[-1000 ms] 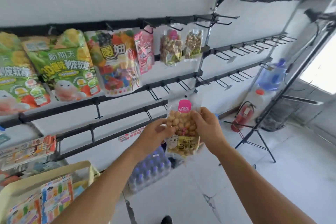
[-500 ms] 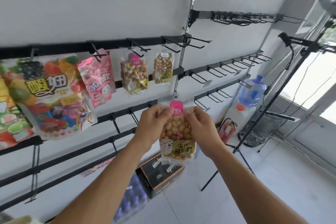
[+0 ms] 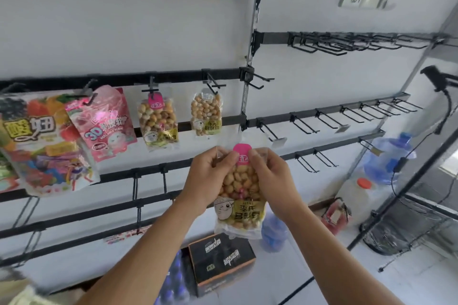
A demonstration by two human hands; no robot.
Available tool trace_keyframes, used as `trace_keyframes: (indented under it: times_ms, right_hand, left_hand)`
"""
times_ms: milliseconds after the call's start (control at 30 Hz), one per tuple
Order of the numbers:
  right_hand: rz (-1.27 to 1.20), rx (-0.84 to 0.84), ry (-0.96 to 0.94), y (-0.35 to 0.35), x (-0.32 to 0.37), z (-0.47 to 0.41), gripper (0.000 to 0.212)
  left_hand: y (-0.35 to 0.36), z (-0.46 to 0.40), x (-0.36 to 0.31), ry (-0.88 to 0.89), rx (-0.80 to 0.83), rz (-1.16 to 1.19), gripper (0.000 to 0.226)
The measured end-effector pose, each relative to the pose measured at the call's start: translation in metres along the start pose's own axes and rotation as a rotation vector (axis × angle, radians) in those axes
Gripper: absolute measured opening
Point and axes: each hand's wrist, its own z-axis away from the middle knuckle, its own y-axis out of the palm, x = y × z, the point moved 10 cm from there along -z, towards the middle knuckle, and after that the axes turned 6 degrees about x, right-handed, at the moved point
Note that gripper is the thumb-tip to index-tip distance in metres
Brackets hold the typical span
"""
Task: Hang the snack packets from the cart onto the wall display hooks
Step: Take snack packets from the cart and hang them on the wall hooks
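Packet: the nut packet [image 3: 240, 188] is held upright in the air before the wall rack [image 3: 322, 109], below its empty hooks [image 3: 257, 80].
Handling: probably light, soft and crinkly; best held by the flat top strip.
Grip: left hand [image 3: 210, 176] and right hand [image 3: 270, 176] pinch its upper corners.
Nearby: two like packets [image 3: 158, 121] hang at the rack's left.

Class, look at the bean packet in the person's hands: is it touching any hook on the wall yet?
Apart. The head view shows the bean packet gripped by the left hand and right hand, with bare wall between its top and the nearest hook.
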Motion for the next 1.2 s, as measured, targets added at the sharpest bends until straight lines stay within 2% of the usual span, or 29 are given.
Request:
trace_keyframes:
  times_ms: [233,467,567,733,833,967,1100,1200]
  right_hand:
    - [-0.067,0.132,-0.037,-0.026,0.005,-0.028,0.018]
    - [-0.125,0.202,-0.048,-0.011,0.006,-0.055,0.023]
    - [-0.114,0.223,-0.058,-0.004,0.008,-0.070,0.023]
    - [-0.033,0.219,-0.064,0.008,0.016,-0.101,0.021]
    - [-0.006,0.226,-0.077,0.017,0.019,-0.120,0.022]
    - [-0.010,0.209,-0.097,0.027,0.027,-0.143,0.022]
    - [-0.018,0.190,-0.111,0.032,0.031,-0.164,0.023]
    - [-0.020,0.177,-0.125,0.036,0.034,-0.177,0.025]
  left_hand:
    - [0.023,-0.003,-0.015,-0.020,-0.134,-0.044,0.018]
    - [0.013,-0.016,-0.009,-0.065,-0.195,-0.043,0.009]
    - [0.008,-0.032,-0.008,-0.058,-0.212,-0.003,0.013]
    - [-0.010,-0.065,0.001,-0.059,-0.249,0.026,0.026]
    - [-0.019,-0.083,0.006,-0.040,-0.253,0.103,0.025]
    - [-0.032,-0.105,0.002,0.013,-0.254,0.079,0.027]
    - [-0.038,-0.122,-0.001,0.041,-0.249,0.062,0.013]
    - [-0.046,-0.130,-0.001,0.025,-0.278,0.070,0.020]
